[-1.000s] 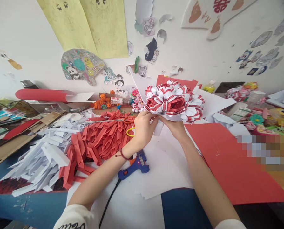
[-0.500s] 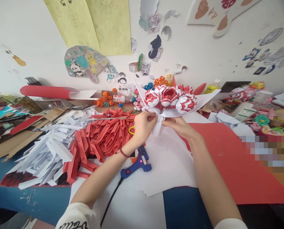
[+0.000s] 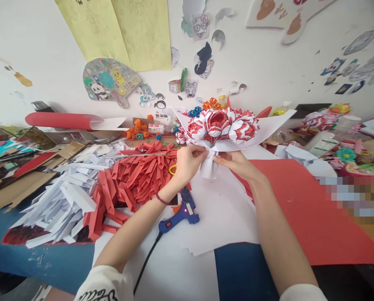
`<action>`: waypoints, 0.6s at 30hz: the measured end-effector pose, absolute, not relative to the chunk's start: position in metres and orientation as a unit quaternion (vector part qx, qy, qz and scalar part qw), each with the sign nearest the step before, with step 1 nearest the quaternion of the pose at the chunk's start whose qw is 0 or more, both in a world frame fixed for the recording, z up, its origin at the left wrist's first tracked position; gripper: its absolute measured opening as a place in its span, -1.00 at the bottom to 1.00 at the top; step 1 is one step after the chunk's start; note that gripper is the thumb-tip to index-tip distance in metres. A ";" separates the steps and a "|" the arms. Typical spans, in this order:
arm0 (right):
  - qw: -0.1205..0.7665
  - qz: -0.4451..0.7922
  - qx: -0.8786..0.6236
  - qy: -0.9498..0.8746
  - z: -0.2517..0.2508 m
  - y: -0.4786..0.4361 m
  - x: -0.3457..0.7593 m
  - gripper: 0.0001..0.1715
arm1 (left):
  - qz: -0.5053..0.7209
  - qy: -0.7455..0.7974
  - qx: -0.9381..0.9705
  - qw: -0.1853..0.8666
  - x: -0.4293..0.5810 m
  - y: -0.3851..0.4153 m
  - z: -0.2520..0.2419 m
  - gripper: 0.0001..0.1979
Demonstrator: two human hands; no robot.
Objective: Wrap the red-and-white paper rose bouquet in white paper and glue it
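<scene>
A bouquet of red-and-white paper flowers point(image 3: 218, 125) stands upright in front of me, its wire stems gathered downward. White wrapping paper point(image 3: 209, 168) fans out around the flowers and narrows to a crumpled neck below. My left hand point(image 3: 190, 164) pinches this neck from the left, thumb and fingers together. From the right, my right hand point(image 3: 236, 164) holds the same neck with its thumb in front and fingers partly hidden behind. Below my left forearm lies a blue glue gun point(image 3: 181, 214) with a lit red light. Scissors with a yellow handle point(image 3: 172, 169) lie just left of my left hand.
Folded red paper strips point(image 3: 139, 175) and white strips point(image 3: 60, 205) are heaped at the left. White sheets point(image 3: 220, 217) lie beneath my hands, and a red sheet point(image 3: 300, 213) at the right. Bottles, paper flowers and a red paper roll point(image 3: 60, 120) line the wall.
The bouquet has turned and tilted slightly to the left, and more of the paper neck shows below the hands. Both hands keep their hold.
</scene>
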State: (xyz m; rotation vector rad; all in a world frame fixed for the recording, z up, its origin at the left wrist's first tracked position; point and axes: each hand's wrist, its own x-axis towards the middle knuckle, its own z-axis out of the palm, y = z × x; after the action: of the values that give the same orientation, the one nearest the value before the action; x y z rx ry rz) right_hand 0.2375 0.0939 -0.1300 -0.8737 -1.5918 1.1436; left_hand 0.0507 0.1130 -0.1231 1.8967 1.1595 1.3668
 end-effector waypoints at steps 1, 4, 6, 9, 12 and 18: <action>0.478 0.463 -0.359 -0.655 -0.130 0.094 0.237 -0.39 | 0.509 0.430 0.700 0.258 0.052 0.111 -0.122 -0.92; 0.491 0.438 -0.359 -0.662 -0.128 0.094 0.232 -0.38 | 0.528 0.436 0.687 0.243 0.055 0.105 -0.120 -0.93; 0.499 0.415 -0.362 -0.669 -0.127 0.094 0.228 -0.42 | 0.541 0.435 0.680 0.236 0.057 0.101 -0.120 -0.95; 0.497 0.367 -0.386 -0.685 -0.123 0.093 0.225 -0.58 | 0.555 0.431 0.675 0.225 0.060 0.099 -0.124 -0.96; 0.478 0.285 -0.432 -0.710 -0.120 0.091 0.224 -0.63 | 0.572 0.429 0.667 0.210 0.063 0.100 -0.129 -0.96; 0.487 0.085 -0.487 -0.720 -0.117 0.089 0.217 -0.44 | 0.598 0.431 0.653 0.175 0.066 0.100 -0.134 -0.96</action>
State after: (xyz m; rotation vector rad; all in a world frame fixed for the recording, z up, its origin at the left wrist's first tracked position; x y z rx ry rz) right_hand 0.2169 0.0886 -0.1171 -1.1853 -1.7507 0.2064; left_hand 0.0662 0.0999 -0.1335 1.8493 1.2216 1.6952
